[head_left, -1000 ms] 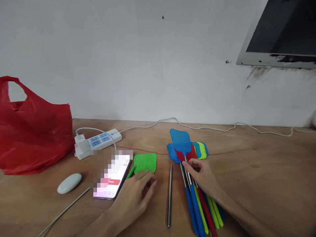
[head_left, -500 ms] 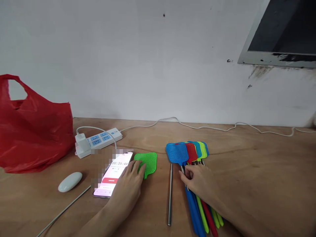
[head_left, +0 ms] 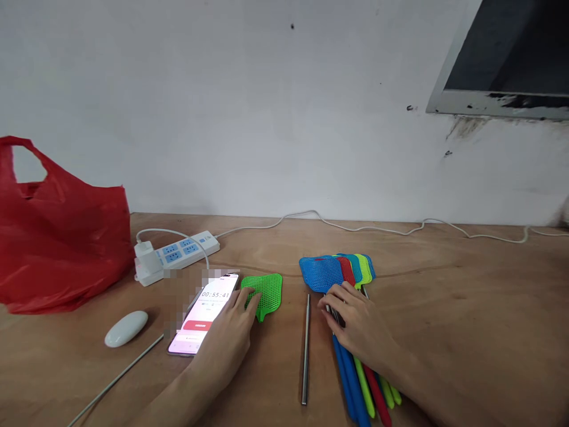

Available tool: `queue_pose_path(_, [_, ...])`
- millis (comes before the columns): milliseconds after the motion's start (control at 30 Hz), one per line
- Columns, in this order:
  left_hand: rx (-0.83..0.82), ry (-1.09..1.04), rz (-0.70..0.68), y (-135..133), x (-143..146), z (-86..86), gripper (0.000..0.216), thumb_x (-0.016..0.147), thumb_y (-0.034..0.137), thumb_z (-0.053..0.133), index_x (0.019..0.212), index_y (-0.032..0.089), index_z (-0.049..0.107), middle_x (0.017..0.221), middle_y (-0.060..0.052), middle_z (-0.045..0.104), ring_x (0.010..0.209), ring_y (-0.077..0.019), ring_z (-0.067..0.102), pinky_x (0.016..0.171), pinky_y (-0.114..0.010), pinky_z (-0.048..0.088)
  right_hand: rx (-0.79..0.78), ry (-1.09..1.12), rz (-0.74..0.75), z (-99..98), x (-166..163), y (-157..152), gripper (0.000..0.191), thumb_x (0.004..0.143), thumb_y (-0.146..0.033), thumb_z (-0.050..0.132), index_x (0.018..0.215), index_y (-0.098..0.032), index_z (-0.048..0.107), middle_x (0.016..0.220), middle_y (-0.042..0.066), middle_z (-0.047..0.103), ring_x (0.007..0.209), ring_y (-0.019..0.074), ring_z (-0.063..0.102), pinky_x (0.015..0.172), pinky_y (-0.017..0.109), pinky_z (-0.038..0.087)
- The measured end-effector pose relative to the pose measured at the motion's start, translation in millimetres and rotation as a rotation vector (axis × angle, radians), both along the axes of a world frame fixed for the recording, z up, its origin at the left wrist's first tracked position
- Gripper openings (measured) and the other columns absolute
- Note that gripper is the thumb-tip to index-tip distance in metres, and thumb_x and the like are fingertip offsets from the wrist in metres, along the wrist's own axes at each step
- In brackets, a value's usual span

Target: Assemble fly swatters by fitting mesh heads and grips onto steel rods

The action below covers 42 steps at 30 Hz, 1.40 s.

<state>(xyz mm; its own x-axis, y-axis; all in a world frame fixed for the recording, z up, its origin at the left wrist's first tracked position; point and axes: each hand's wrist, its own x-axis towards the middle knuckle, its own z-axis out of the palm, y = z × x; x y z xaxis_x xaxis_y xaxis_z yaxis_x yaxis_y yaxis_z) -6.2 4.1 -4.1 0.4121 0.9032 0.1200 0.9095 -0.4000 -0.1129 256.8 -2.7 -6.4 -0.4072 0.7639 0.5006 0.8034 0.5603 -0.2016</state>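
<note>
Two hands low in the frame, ctr. L hand: fingers loosely spread, tips on the L edge of the green mesh head, not wrapped round it. R hand: fingers half-curled over the stacked swatters, just below the blue mesh head; can't tell if I've got hold of one. Bare metal rod lies btwn my hands, lower ctr, long axis nearly straight up/down the frame. Its upper tip's just L of my R fingertips, so R's nearer. Green head's up-left of it, apart, just R of the phone.
</note>
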Motion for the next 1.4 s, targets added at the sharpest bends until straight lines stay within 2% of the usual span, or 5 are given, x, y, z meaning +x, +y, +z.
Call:
queue_pose_path(267, [0.101,-0.25,-0.102,1,-5,-6.1,0.056,0.077,-0.008,0.035,0.121,0.012,0.061,0.122,-0.017,0.061,0.109,-0.0325,0.06,0.09,-0.048,0.054,-0.162,-0.041,0.241,14.1,-5,-13,0.021,0.096,-0.022,0.054,0.112,-0.027,0.067,0.096,0.003,0.067,0.096,0.0238,0.051,0.088,0.041,0.034])
queue_pose_path(500, [0.147,-0.396,-0.078,2,-9,-3.7,0.042,0.085,0.007,0.043,0.124,0.014,0.055,0.124,-0.016,0.059,0.112,-0.0322,0.058,0.091,-0.048,0.052,-0.252,-0.026,0.227,12.2,-5,-12,0.017,0.097,-0.03,0.055,0.09,-0.022,0.069,0.087,0.003,0.066,0.093,0.0218,0.052,0.085,0.038,0.034])
queue_pose_path(700, [-0.107,-0.291,0.059,-4,-3,5.4,0.036,0.088,0.012,0.048,0.122,0.015,0.059,0.112,-0.013,0.068,0.094,-0.0298,0.068,0.079,-0.041,0.053,-0.268,-0.024,0.189,14.0,-7,-13,0.015,0.095,-0.03,0.059,0.084,-0.022,0.065,0.085,0.002,0.068,0.093,0.0226,0.053,0.085,0.039,0.035])
queue_pose_path(1067, [-0.482,-0.937,-0.063,-13,11,4.6,0.014,0.083,0.029,0.063,0.09,0.019,0.069,0.081,-0.004,0.07,0.074,-0.0202,0.065,0.066,-0.029,0.05,-0.284,-0.01,0.114,13.6,-11,-15,0.02,0.078,-0.018,0.071,0.071,-0.021,0.053,0.073,-0.001,0.062,0.082,0.0205,0.054,0.078,0.037,0.036])
queue_pose_path(1400, [-0.61,-1.05,-0.067,-18,17,6.5,0.02,0.086,0.037,0.063,0.089,0.018,0.066,0.077,-0.001,0.064,0.071,-0.0166,0.059,0.06,-0.024,0.044,-0.216,0.024,-0.028,1.8,-15,-16,0.028,0.074,-0.019,0.068,0.055,-0.02,0.048,0.078,0.004,0.06,0.087,0.0253,0.053,0.079,0.042,0.042])
